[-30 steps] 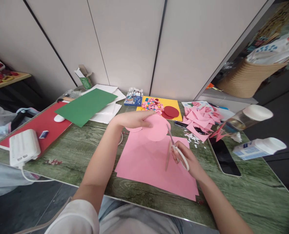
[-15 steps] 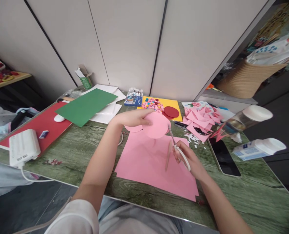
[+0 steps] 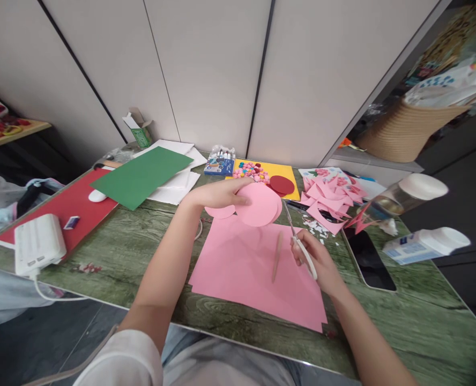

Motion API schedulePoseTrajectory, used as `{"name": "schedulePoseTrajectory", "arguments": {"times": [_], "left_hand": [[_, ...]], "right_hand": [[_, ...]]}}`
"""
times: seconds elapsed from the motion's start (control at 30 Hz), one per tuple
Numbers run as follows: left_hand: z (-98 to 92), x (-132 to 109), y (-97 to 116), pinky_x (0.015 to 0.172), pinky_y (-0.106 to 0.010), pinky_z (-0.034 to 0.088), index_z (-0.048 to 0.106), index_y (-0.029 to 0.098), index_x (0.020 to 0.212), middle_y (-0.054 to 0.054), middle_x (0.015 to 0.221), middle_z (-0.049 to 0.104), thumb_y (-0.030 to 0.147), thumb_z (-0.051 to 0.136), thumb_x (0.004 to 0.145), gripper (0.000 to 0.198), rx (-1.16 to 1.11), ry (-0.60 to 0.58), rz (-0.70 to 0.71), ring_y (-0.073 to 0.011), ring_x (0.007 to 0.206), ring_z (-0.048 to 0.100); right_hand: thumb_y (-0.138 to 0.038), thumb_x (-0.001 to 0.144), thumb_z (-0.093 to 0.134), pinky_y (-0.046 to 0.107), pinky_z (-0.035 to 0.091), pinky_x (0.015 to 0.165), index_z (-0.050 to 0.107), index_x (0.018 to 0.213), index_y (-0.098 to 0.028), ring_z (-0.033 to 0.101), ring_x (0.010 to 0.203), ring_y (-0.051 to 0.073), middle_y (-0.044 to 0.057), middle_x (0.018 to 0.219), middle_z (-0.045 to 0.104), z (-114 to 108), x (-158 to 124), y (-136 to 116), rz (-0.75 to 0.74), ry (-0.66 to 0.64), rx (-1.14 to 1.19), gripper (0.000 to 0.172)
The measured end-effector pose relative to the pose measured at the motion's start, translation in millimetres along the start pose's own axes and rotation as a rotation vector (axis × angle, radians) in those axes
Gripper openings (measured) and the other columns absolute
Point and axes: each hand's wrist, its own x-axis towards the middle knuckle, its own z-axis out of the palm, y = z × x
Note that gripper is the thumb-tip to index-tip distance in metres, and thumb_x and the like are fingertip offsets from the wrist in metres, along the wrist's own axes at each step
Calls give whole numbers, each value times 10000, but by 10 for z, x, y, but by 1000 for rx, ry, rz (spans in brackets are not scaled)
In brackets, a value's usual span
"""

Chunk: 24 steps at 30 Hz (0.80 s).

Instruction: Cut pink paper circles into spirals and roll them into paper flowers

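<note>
My left hand (image 3: pixel 228 194) grips a pink paper circle (image 3: pixel 260 206) by its left side, thumb on top; a second pink edge shows behind it at the right. Scissors (image 3: pixel 302 249) with white handles are in my right hand (image 3: pixel 316 260), their blades pointing up and away, just right of the circle and apart from it. Below both hands lie pink sheets (image 3: pixel 230 268) with a thin brownish stick-like piece (image 3: pixel 277 257) on them. Another pink circle (image 3: pixel 221 212) lies partly under my left wrist.
Pink paper scraps (image 3: pixel 330 195) are heaped at the right, near a phone (image 3: pixel 369 257) and a white bottle (image 3: pixel 426 244). Behind are red circles (image 3: pixel 282 185), pompoms (image 3: pixel 251 171) and a marker box (image 3: pixel 220 165). Leftward lie a green sheet (image 3: pixel 143 174) and a white power bank (image 3: pixel 40 244).
The scissors have moved right, away from the circle's edge, with my right hand. The pink circle has shifted slightly; my left hand keeps its hold.
</note>
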Motion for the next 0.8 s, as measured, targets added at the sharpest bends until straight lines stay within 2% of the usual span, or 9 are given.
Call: {"name": "schedulePoseTrajectory", "arguments": {"times": [0.27,0.8], "left_hand": [[-14,-5,36,944,-315,342,416,204,1239,-68,1196,534,350,455,805,460,26,-19,-3,-212,1129,438],[-6,-1,40,888,-291,368,446,175,1162,-77,1163,542,348,458,818,385,30,-27,27,-210,1066,479]], "right_hand": [[-422,848,484,261,320,549,430,748,-216,390,556,119,-36,625,406,2,3,10,13,0,-35,236],[-387,871,471,261,311,556,428,756,-216,395,561,112,-42,624,415,15,8,47,26,-22,-11,211]]}}
